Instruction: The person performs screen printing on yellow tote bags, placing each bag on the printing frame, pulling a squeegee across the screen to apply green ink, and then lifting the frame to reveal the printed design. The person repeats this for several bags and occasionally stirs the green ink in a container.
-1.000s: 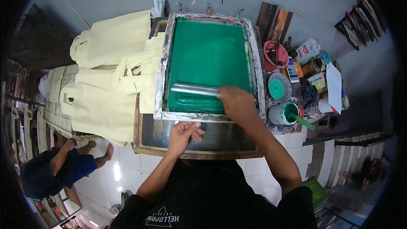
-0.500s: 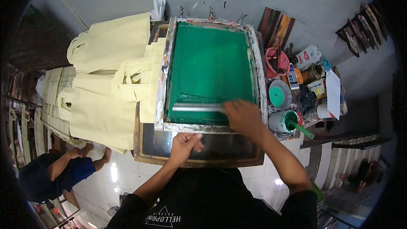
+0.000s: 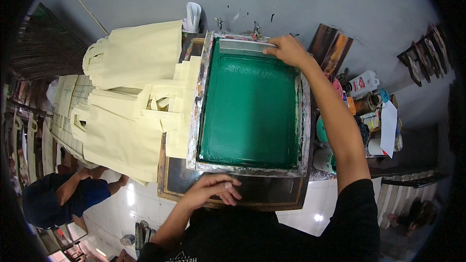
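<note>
A silk-screen frame [image 3: 195, 116] with paint-crusted wooden edges lies in front of me, its mesh [image 3: 250, 111] coated in green ink. At the far end of the mesh, my right hand [image 3: 290, 51] grips the right end of a squeegee [image 3: 242, 46] with a pale metallic bar. My left hand [image 3: 213, 190] hovers just below the near edge of the frame, over the dark tabletop [image 3: 272, 191]. Its fingers are loosely bent and apart, with nothing in them. A pale yellow fabric bag [image 3: 179, 131] lies partly under the frame's left side.
Stacks of pale yellow bags [image 3: 116, 126] spread along the left. Ink tubs, a white jug [image 3: 364, 82] and a white sheet [image 3: 388, 128] crowd the right, partly behind my forearm. Metal hinge clamps [image 3: 256, 30] stand at the back. Another person [image 3: 53, 199] sits at lower left.
My right hand has moved the squeegee from the near end of the mesh to the far end. The frame's near edge stands clear of my left hand, whose fingers have loosened.
</note>
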Motion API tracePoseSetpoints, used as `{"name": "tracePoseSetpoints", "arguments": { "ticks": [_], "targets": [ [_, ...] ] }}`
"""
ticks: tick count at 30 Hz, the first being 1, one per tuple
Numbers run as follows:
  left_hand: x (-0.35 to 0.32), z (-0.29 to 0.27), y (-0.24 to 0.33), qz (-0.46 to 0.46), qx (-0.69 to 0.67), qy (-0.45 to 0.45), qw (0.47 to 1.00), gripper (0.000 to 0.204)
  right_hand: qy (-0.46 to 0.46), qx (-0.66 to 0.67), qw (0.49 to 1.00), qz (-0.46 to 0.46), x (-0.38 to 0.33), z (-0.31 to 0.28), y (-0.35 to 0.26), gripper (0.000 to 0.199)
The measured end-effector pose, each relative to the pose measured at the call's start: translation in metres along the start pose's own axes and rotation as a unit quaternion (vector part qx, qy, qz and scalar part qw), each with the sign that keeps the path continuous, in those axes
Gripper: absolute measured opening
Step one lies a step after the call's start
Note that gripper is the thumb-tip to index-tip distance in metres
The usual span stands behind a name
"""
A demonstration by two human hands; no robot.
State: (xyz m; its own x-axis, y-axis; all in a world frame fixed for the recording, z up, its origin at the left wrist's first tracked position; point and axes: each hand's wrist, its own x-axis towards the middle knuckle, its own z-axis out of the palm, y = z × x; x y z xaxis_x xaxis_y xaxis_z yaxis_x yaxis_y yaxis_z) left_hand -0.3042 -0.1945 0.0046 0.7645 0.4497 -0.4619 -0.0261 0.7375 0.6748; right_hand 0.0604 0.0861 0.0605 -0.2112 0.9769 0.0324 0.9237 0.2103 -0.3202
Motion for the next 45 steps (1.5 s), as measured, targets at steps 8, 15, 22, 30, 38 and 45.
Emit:
{"name": "tracePoseSetpoints", "arguments": {
  "ticks": [8, 15, 22, 30, 38, 45],
  "targets": [
    [0.157, -0.048, 0.212, 0.511, 0.598, 0.313, 0.532, 0.04, 0.162, -0.138, 0.977, 0.021, -0.012, 0.038, -0.02, 0.069],
    [0.182, -0.069, 0.226, 0.359, 0.649, 0.282, 0.608, 0.023, 0.141, -0.131, 0.981, 0.029, -0.053, 0.042, -0.033, 0.063],
    [0.151, -0.058, 0.192, 0.32, 0.644, 0.277, 0.637, 0.027, 0.129, -0.122, 0.984, 0.014, -0.096, 0.045, -0.057, 0.062],
    [0.097, -0.031, 0.147, 0.277, 0.637, 0.261, 0.67, 0.024, 0.139, -0.082, 0.987, -0.009, -0.159, 0.056, -0.088, 0.06],
    [0.025, 0.002, 0.071, 0.29, 0.646, 0.243, 0.663, 0.016, 0.151, -0.084, 0.985, -0.014, -0.255, 0.081, -0.133, 0.045],
    [0.001, -0.032, 0.016, 0.367, 0.663, 0.248, 0.603, 0.103, 0.198, -0.114, 0.972, -0.048, -0.294, 0.098, -0.142, 0.029]
  ]
}}
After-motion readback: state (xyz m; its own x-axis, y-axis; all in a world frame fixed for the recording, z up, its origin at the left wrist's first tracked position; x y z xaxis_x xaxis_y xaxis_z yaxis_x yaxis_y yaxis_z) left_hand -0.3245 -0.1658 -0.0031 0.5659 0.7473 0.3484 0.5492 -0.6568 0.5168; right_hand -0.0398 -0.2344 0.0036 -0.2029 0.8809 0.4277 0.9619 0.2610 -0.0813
